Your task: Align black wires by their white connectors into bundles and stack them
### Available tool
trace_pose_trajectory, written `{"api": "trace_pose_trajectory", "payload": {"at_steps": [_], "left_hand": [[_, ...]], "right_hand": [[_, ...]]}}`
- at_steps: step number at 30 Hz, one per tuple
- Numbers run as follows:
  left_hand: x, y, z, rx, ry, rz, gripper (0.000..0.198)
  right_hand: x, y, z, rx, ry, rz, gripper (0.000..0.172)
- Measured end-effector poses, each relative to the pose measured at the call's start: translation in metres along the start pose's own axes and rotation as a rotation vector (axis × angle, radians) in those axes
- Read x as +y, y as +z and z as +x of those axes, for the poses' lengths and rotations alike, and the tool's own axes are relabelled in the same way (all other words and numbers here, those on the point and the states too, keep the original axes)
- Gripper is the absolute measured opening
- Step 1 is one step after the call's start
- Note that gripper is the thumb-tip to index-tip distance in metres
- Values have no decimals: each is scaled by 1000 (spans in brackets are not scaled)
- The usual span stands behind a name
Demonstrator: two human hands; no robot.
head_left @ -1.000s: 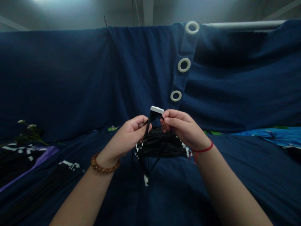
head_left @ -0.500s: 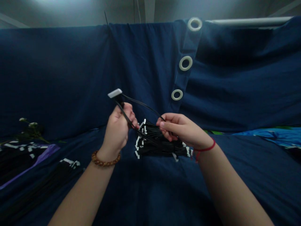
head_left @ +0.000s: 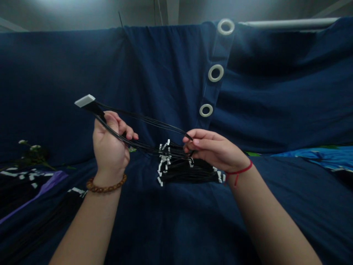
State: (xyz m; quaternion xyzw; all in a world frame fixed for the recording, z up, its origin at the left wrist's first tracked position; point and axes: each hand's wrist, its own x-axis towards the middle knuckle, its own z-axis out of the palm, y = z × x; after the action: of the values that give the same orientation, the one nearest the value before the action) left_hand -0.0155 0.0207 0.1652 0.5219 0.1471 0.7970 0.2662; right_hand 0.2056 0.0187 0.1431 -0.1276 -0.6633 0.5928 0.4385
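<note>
**Left hand** [head_left: 110,145], with a wooden bead bracelet [head_left: 104,187], is clenched around a black wire harness [head_left: 143,119] just below its white multi-pin connector [head_left: 85,101]. Compared with the preceding view, this hand sits farther left and slightly higher, and the connector has moved the same way, now well apart from the bundle. The strands between them are drawn out longer and nearly straight. **Right hand** [head_left: 215,147], with a red string bracelet [head_left: 239,172], stays beside the bundle, its fingers and thumb pinched on the strands near their far end. The bundle of black wires [head_left: 187,176], tipped with white terminals [head_left: 164,158], lies on a navy cloth [head_left: 165,221]. A navy curtain [head_left: 165,81] with white grommets [head_left: 215,73] hangs behind.
</note>
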Motion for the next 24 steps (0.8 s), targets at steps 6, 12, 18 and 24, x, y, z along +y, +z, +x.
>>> {"api": "trace_pose_trajectory", "payload": {"at_steps": [6, 12, 18, 24], "left_hand": [[6, -3, 7, 119, 22, -191, 33], [14, -4, 8, 163, 49, -178, 38], [19, -5, 7, 143, 64, -185, 40], [21, -6, 5, 90, 44, -114, 42]], "right_hand": [[-5, 10, -3, -36, -23, -3, 36], [-8, 12, -4, 14, -109, -90, 31], [-14, 16, -9, 15, -86, -125, 32], [-21, 23, -16, 28, -66, -170, 29]]}}
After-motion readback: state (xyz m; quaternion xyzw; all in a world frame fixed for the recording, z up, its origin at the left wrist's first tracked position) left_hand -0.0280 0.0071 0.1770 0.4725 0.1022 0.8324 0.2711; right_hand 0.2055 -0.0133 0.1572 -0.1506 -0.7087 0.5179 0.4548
